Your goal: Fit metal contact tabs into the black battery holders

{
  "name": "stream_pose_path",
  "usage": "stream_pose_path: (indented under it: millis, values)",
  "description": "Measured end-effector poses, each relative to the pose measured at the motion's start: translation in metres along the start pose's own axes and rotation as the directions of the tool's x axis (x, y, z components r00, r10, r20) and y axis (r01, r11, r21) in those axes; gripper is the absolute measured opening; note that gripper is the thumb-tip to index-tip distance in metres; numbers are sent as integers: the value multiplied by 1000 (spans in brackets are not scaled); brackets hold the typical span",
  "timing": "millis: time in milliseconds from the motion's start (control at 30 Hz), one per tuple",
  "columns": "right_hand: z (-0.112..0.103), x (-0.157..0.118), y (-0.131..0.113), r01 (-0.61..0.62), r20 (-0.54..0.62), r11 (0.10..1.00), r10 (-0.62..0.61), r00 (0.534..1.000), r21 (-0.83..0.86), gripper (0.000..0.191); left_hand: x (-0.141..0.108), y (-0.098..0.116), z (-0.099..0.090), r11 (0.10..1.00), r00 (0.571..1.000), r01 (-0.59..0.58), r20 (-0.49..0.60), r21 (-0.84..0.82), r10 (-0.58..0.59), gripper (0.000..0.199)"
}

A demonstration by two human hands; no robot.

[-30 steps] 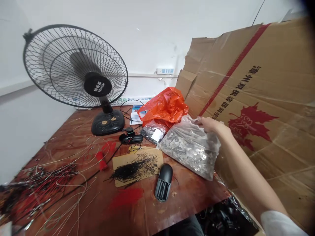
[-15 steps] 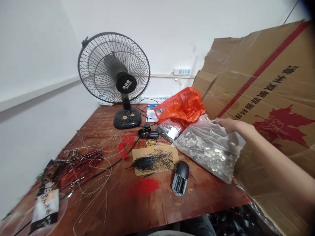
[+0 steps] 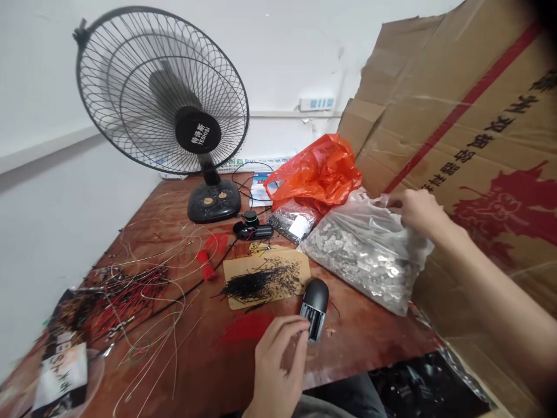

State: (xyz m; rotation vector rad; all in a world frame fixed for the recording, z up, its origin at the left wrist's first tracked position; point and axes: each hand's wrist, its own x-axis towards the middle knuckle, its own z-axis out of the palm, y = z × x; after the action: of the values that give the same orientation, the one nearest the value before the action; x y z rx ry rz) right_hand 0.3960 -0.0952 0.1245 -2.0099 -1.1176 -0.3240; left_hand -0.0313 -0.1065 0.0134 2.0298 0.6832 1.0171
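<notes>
My right hand (image 3: 420,212) is closed on the gathered top edge of a clear plastic bag (image 3: 357,249), which lies slumped on the table and is full of small shiny metal pieces. Low in the middle, my left hand (image 3: 281,360) has its thumb and fingertips drawn together at the near left edge of a black and grey mouse-shaped device (image 3: 316,296). That device shows an open compartment with dark slots. Whether anything tiny is between the left fingertips cannot be made out. Behind the device, thin black pieces lie on a tan sheet (image 3: 237,264).
A black fan (image 3: 198,130) stands at the back left. An orange bag (image 3: 319,174) and a small bag of dark parts (image 3: 285,223) are behind the clear bag. Tangled wires (image 3: 134,296) spread leftward. A large cardboard box (image 3: 409,110) borders the right.
My left hand has come into view from below and reached the device. My right hand still grips the bag's top. The view has shifted, bringing the fan nearer and further left.
</notes>
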Motion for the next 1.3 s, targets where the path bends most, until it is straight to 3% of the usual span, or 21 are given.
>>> stream_pose_path:
  millis: [100,200,300,400,500,533,600,633,667,700,800,900,1000,1167,1300]
  values:
    - [-3,-2,-8,-30,30,992,34,999,-127,10,-7,-4,-3,998,996,59,-71,25,-57,22]
    - [-5,-5,-11,-53,48,987,61,997,-153,19,-17,-8,1,994,993,76,-99,80,-68,21]
    - [-7,-12,-14,-64,-20,991,62,998,-114,32,-20,-11,12,953,995,94,-69,288,-77,29]
    - [-8,-32,-27,-18,-179,989,44,983,146,29,-16,-11,26,824,992,105,-1,557,-126,60]
    - [-6,-70,-54,110,-323,880,51,945,462,20,-8,-13,37,747,987,76,59,660,-152,71]
    - [-4,-85,-64,120,-321,824,78,944,554,17,-6,-14,40,738,984,75,71,671,-164,70]
    - [3,-116,-84,38,-225,724,164,961,689,13,-1,-17,42,729,977,80,91,680,-192,65]
    - [7,-131,-92,-39,-122,639,205,971,768,14,1,-19,43,729,974,84,98,680,-204,61]
    - [11,-144,-99,-173,60,514,230,971,840,13,3,-20,44,729,972,89,101,678,-213,58]
    - [15,-154,-105,-253,169,454,217,961,854,13,5,-21,44,730,971,94,99,677,-216,54]
    - [26,-173,-119,-505,485,184,143,863,843,14,8,-23,44,742,977,103,75,662,-202,52]
    - [32,-180,-130,-642,641,2,63,765,767,14,8,-25,42,785,984,114,38,609,-173,57]
    - [36,-185,-140,-685,686,-50,15,727,727,14,10,-26,36,861,986,154,-12,484,-169,58]
    - [45,-194,-150,-704,704,-12,-23,710,710,16,16,-22,21,947,975,219,-85,235,-204,56]
    - [49,-194,-156,-708,708,17,-38,706,706,15,21,-14,6,941,940,328,-70,-82,-334,54]
